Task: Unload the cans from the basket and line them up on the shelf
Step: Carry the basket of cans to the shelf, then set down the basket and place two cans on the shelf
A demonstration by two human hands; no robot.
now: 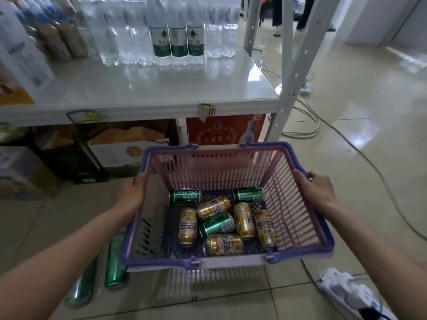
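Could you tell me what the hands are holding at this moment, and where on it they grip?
Both hold the basket: the left hand grips its left rim, the right hand its right rim. No can is held.

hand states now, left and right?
Left hand: closed on the basket rim.
Right hand: closed on the basket's other rim.

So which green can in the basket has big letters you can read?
The green metal can in the pink plastic basket's far-left corner: it reads TSINGTAO. The other two green cans show only small print.
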